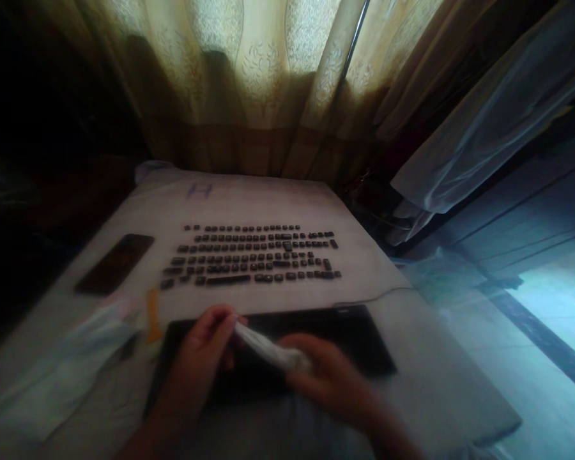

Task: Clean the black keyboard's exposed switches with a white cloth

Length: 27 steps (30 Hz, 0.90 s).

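Observation:
Stretched between my two hands is a white cloth (pixel 263 345), blurred and bunched into a narrow strip. My left hand (pixel 211 342) pinches one end of it between thumb and fingers. The other end is gripped by my right hand (pixel 323 370), whose fingers are closed around the bunched part. Both hands are over a black keyboard base (pixel 354 335) with a cable at its back edge; the arms hide part of it. Beyond it, loose black keycaps (pixel 237 259) lie in several rows, with the long space bar key (pixel 228 280) in the nearest row.
A dark phone (pixel 117 263) lies at the left of the covered table (pixel 263 198). Nearer are an orange flat tool (pixel 153 315) and a pale crumpled cloth or bag (pixel 71 370). Curtains (pixel 263 83) hang behind; the table's right edge drops to a tiled floor (pixel 551 332).

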### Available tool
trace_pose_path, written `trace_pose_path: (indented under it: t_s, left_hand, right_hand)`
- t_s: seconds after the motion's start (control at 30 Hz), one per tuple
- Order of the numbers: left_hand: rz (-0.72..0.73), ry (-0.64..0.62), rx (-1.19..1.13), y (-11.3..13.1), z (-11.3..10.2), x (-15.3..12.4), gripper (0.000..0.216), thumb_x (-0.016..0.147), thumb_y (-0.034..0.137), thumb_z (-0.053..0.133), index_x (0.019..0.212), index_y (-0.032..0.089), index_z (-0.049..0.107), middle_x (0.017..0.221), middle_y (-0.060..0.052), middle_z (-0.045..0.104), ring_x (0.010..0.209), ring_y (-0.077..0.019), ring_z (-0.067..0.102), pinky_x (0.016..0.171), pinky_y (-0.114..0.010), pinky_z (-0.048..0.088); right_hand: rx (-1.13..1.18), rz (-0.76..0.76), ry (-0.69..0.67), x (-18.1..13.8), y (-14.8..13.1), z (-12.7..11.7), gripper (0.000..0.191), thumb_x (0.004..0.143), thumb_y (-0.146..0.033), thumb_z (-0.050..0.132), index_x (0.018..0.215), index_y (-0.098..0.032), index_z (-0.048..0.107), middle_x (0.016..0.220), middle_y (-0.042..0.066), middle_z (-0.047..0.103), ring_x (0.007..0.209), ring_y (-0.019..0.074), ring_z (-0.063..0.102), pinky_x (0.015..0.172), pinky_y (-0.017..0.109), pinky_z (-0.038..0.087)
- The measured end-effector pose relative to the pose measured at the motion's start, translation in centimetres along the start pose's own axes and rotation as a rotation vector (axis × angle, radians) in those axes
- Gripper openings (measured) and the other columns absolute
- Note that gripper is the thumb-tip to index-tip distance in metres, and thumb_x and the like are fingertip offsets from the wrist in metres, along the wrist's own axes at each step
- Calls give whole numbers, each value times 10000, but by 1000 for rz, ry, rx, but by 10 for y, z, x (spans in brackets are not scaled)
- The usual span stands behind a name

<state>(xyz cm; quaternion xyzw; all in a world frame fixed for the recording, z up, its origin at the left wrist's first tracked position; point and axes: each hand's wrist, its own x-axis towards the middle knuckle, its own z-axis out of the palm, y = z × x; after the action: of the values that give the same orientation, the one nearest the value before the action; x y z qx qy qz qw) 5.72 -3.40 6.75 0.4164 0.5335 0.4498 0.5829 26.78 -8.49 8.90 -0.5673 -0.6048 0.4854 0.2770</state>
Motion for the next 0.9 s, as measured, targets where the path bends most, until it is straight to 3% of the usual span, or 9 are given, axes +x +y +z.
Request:
trace_pose_path:
  t_s: [0.07,0.13,0.27,0.37,0.47,0.57,0.67,0.73,0.9]
  left_hand:
    - [-15,-26,-27,6,6,-8,416,697,552,741,868,199,605,775,5,701,474,-78,516,402,-172,395]
    - [-31,-74,-38,13,13,-16,417,683,542,749,868,195,613,719,19,688,432,-66,487,396,-171,380]
    - [6,-152,-30,28,25,-27,382,683,511,740,854,187,632,573,51,616,433,-77,489,436,-179,412]
    - [89,-87,23,31,21,-24,342,697,476,714,852,183,629,615,35,643,459,-84,504,441,-181,427]
    - [173,10,107,26,7,-20,260,773,439,638,861,196,616,655,19,674,461,-96,529,431,-187,438]
    - [393,72,329,21,-2,-22,227,857,404,582,957,218,665,747,-3,721,541,-127,622,511,-220,520]
    - [772,-15,591,21,0,-30,247,900,361,591,1099,267,702,1053,-41,758,865,-182,729,763,-276,592]
    - [951,-108,694,22,5,-32,237,934,323,574,1127,278,706,1123,-36,749,973,-178,726,854,-264,580]
    - [1053,-177,817,16,9,-31,231,984,286,508,1074,211,707,902,-31,763,779,-134,736,707,-200,589]
  right_hand:
    - [51,-15,-21,-4,-7,2,561,704,-199,707,1261,-213,646,1123,72,727,1002,254,665,878,370,505]
    - [108,-58,-15,-6,-16,9,636,699,-215,731,1322,-237,606,1194,70,708,1083,263,645,940,391,487]
    - [195,-131,105,0,-28,27,426,770,-231,675,1196,-221,674,1013,37,744,902,212,675,788,310,522]
    - [204,-158,199,4,-25,33,230,887,-282,547,1002,-175,715,823,28,721,745,174,647,661,261,490]
    - [112,-184,257,4,-17,27,253,937,-315,494,972,-172,700,785,25,712,714,167,636,635,249,470]
    - [6,-206,261,2,-12,20,261,954,-325,487,975,-175,698,800,33,722,729,174,651,642,250,467]
    - [-60,-272,229,-1,-13,18,276,971,-327,472,965,-179,705,833,42,727,743,178,661,660,257,473]
    - [-85,-315,222,-3,-16,20,268,977,-315,471,972,-187,706,890,50,735,787,181,673,706,265,486]
    - [-161,-329,216,-9,-20,20,248,983,-293,465,1003,-193,690,926,57,746,850,188,701,766,271,497]
